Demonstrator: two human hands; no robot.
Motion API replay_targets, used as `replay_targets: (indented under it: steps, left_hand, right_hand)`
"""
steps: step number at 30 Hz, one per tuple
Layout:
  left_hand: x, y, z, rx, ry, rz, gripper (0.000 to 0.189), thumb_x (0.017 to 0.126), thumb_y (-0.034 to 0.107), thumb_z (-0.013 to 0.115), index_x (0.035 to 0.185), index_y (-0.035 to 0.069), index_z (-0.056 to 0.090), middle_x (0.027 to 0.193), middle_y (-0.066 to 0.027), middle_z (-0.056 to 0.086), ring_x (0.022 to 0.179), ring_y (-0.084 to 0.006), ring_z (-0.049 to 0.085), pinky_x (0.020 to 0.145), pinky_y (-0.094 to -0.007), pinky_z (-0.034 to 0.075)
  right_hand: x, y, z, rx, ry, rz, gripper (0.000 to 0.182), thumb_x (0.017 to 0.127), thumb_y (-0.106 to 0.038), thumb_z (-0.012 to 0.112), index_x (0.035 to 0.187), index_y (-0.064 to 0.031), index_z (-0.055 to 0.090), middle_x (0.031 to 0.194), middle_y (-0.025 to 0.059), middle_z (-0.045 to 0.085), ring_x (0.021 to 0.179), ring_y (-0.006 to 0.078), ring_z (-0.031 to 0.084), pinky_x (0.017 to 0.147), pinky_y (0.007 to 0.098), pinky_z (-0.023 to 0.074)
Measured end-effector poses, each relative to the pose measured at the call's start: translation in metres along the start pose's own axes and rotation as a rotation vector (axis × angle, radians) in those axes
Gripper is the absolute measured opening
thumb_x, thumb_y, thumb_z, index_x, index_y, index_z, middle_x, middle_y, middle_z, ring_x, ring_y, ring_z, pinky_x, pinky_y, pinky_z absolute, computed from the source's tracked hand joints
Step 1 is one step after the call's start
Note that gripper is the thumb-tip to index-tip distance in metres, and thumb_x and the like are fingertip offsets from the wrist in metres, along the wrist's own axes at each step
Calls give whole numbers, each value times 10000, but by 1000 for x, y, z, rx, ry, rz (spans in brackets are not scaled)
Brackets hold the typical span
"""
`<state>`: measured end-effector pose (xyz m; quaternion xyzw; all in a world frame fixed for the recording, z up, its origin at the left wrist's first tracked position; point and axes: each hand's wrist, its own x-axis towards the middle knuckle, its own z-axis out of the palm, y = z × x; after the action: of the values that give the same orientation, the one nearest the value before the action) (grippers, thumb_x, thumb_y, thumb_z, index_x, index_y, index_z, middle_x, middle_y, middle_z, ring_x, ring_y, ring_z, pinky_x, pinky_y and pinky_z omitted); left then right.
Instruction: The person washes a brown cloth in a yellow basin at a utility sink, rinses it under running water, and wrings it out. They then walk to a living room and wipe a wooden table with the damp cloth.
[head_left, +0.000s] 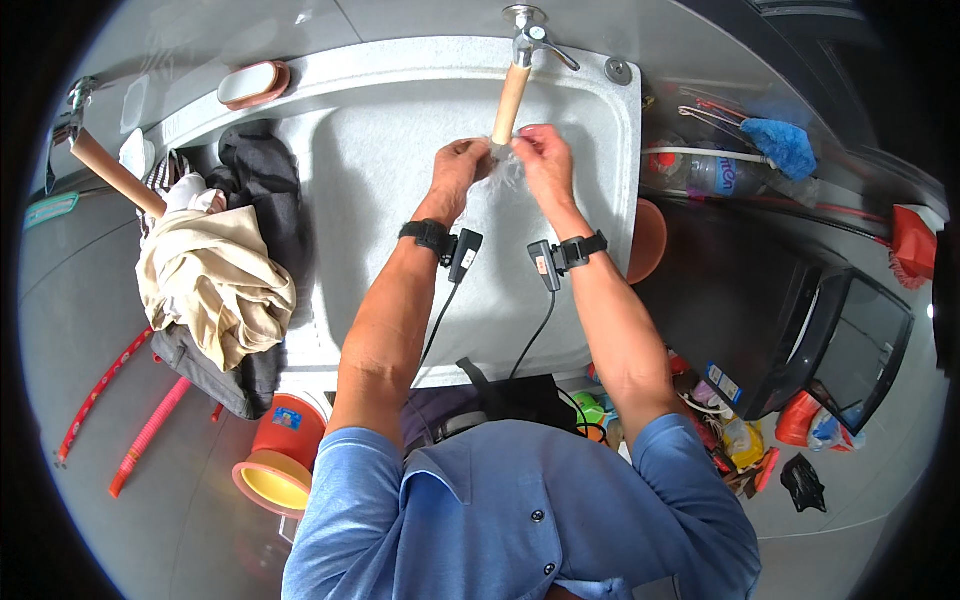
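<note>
A chrome tap (523, 46) on the wall carries a beige tube (512, 101) that points down into a speckled white sink (360, 202). Just below the tube's lower end is something whitish and translucent (506, 171); whether it is splashing water or a thin clear material is unsettled. My left hand (456, 171) is on its left side with the fingers curled and pinched close to the tube's mouth. On the opposite side my right hand (550, 163) has thumb and fingers drawn together near the same spot. What the fingertips grip, if anything, is too small to make out.
Left of the basin lie a beige cloth (214, 277) and dark garments (262, 172), under a second tap's tube (116, 172). A soap dish (253, 84) sits on the rim. Rightward are a black appliance (727, 300), a plastic bottle (712, 174) and a blue cloth (780, 146). A red bucket (289, 420) stands below.
</note>
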<state>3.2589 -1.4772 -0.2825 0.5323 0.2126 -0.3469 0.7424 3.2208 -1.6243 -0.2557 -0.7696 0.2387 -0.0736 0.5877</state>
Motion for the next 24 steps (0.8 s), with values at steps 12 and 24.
replay_targets:
  steps: [12, 24]
  left_hand:
    - [13, -9, 12, 1002, 112, 585, 214, 927, 175, 658, 1044, 30, 762, 1030, -130, 735, 905, -197, 697, 865, -354, 531]
    - [-59, 26, -18, 743, -61, 533, 127, 862, 84, 739, 943, -10, 711, 810, -84, 688, 717, -126, 624, 694, -318, 524]
  right_hand:
    - [18, -154, -45, -337, 93, -226, 295, 939, -28, 584, 1218, 26, 667, 1046, 142, 757, 798, 190, 737, 720, 293, 559]
    - [-3, -117, -25, 146, -143, 131, 265, 964, -261, 683, 1136, -62, 723, 943, 23, 720, 825, 109, 644, 726, 274, 493]
